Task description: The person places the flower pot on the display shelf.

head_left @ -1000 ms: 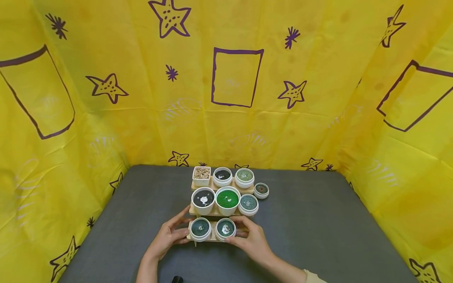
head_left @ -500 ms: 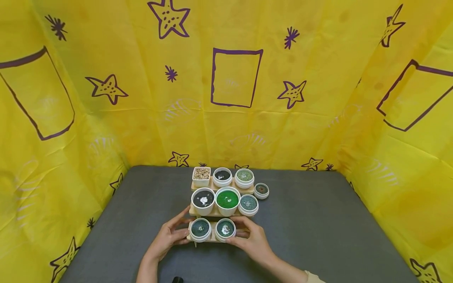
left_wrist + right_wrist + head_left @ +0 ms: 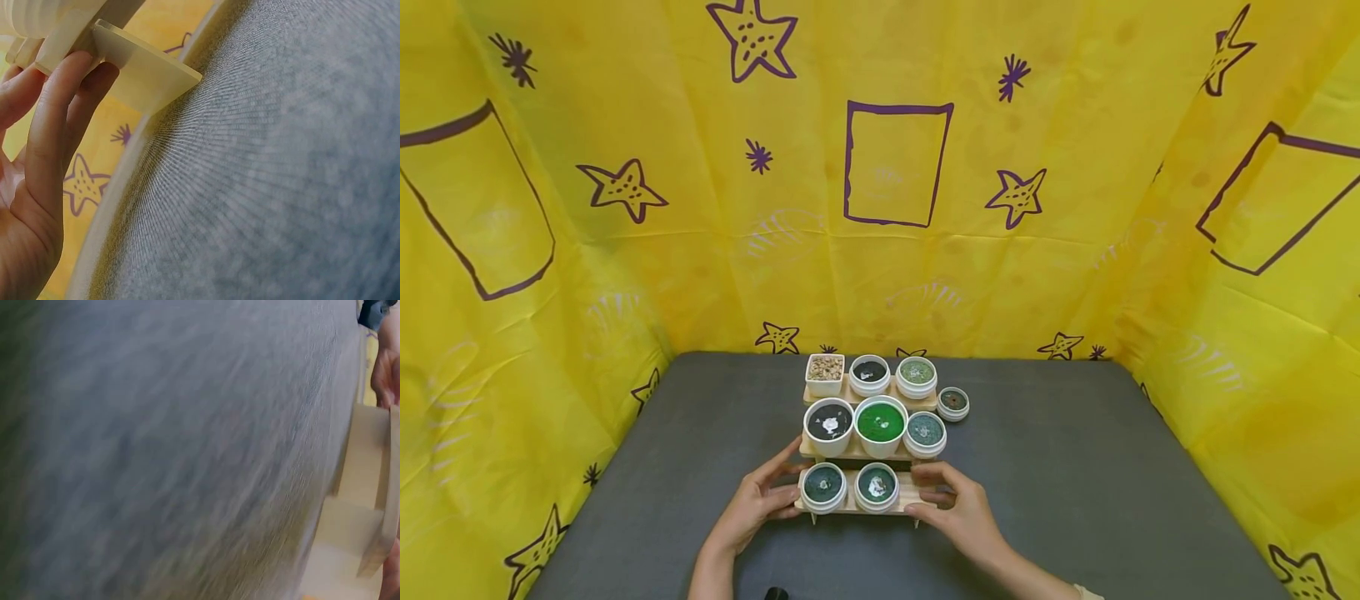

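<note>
A stepped wooden stand point(image 3: 850, 504) carries several white pots with dark, green or grainy fillings. On its lowest step are two low round pots, a left one point(image 3: 823, 487) and a right one point(image 3: 876, 487), both dark teal with pale spots. My left hand point(image 3: 760, 497) grips the left end of that step; in the left wrist view its fingers point(image 3: 50, 125) meet the shelf's edge. At the right end, my right hand point(image 3: 961, 507) has thumb and fingers parted about the shelf, apart from the right pot. In the right wrist view only a sliver of it shows.
The upper steps hold a square pot of grains point(image 3: 825, 374), a bright green pot point(image 3: 881, 423) and several others. A small round pot point(image 3: 953, 403) stands right of the stand. A black object point(image 3: 777, 593) lies at the front edge of the grey table point(image 3: 1075, 467). Yellow cloth point(image 3: 895, 275) surrounds it.
My right hand has let go of the right pot on the lowest step and moved right to the shelf's end. The left hand stays put.
</note>
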A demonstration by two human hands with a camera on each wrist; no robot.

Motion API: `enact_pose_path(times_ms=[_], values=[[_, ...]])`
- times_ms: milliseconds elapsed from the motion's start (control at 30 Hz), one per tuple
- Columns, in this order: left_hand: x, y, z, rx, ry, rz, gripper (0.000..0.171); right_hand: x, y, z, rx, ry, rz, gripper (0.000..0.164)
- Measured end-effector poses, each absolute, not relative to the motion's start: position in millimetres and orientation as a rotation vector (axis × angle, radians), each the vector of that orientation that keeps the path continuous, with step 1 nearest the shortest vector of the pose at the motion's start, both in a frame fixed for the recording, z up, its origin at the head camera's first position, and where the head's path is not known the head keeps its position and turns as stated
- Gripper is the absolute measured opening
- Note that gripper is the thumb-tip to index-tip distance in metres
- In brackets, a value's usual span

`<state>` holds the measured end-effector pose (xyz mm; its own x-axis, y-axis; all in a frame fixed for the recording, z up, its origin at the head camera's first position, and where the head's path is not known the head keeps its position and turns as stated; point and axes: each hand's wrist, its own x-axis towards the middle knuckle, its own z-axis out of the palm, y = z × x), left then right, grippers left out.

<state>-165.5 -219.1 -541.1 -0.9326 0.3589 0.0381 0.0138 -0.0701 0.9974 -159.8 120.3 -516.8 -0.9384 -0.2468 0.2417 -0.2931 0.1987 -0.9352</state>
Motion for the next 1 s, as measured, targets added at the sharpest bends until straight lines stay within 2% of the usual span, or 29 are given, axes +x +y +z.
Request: enact_pose_path(times_ms=[300,1000], values=[[-167,-221,-545,0.447,1.945,2.105,0.074,-169,144,-522,0.461,-2.436,1.807,0.04],[-167,-220,-544,0.405,1.964,2.088,0.074,-208,168,-521,0.204,-2.442,1.734,0.039]])
